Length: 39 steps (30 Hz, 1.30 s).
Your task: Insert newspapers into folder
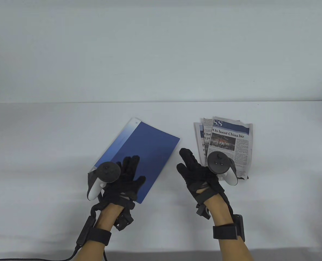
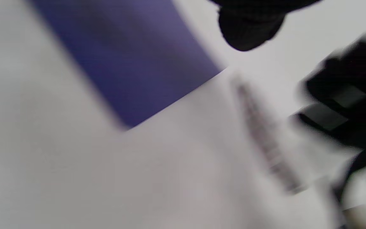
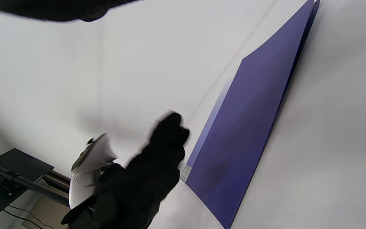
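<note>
Start of task: both the left hand (image 1: 125,176), spread above the folder (image 1: 147,152), and the right hand (image 1: 199,174) are empty; the folder needs opening before the newspapers (image 1: 226,141) go in.

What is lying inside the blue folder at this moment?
The blue folder lies closed, so its inside is hidden. The newspapers sit apart on the table, right of it.

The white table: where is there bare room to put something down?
Bare white table lies left of the blue plastic folder, right of the folded newspapers, and behind both. The near middle is crowded by the left hand and the right hand.
</note>
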{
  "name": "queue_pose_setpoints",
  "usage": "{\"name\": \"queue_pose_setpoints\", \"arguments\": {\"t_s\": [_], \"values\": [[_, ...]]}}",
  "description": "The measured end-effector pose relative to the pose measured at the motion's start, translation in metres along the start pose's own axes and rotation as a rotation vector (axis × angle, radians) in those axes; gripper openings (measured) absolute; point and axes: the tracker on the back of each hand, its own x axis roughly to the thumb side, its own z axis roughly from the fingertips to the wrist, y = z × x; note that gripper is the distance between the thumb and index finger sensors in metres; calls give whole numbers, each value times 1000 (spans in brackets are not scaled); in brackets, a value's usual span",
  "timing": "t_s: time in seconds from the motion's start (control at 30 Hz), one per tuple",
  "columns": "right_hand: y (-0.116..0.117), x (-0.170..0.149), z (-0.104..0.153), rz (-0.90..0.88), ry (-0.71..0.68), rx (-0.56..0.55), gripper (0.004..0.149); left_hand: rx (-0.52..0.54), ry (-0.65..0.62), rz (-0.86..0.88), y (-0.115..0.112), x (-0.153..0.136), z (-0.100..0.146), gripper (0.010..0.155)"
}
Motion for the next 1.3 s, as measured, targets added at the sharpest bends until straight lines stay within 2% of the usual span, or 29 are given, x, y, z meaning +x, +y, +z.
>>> {"name": "queue_pose_setpoints", "arguments": {"t_s": [0.03, 0.1, 0.13, 0.2, 0.3, 0.43, 0.57, 0.6, 0.67, 0.8, 0.87, 0.97, 1.03, 1.1, 1.2, 1.3], "values": [[1, 1, -2, 8, 3, 5, 83, -114, 124, -138, -11, 0, -7, 108], [2, 2, -4, 26, 11, 15, 82, -215, 161, -172, -29, -5, -20, 112], [4, 2, -5, 37, 19, 23, 82, -221, 154, -131, -30, -5, -20, 109], [7, 1, -7, 45, 23, 31, 82, -159, 153, -147, -29, -3, -18, 108], [11, -1, -8, 50, 39, 55, 82, -132, 155, -204, -33, 6, -18, 98], [10, -1, -7, 47, 37, 48, 81, -5, 158, -348, -36, 23, -15, 91], [6, 1, -1, 16, 21, 26, 81, 134, 135, -317, -18, 27, -2, 69], [5, 1, 0, 12, 17, 21, 81, 216, 147, -309, -10, 26, 5, 63], [2, 2, 2, 3, 12, 10, 81, 280, 84, -249, 4, 19, 13, 57], [0, 1, 2, -15, 7, 4, 81, 404, -47, 1, 26, 1, 29, 49], [0, 0, 3, -22, 5, 0, 81, 499, -119, 112, 37, -6, 40, 48], [-3, -3, 3, -31, 11, -8, 81, 672, -250, 378, 54, -22, 63, 49], [-4, -6, 3, -32, 19, -10, 81, 789, -265, 513, 62, -36, 77, 52], [-5, -8, 3, -34, 26, -14, 81, 886, -176, 591, 65, -50, 89, 54], [-5, -11, 4, -39, 38, -18, 81, 1034, 42, 697, 67, -78, 106, 56], [-5, -13, 4, -37, 52, -19, 81, 1047, 248, 777, 66, -107, 107, 65]]}}
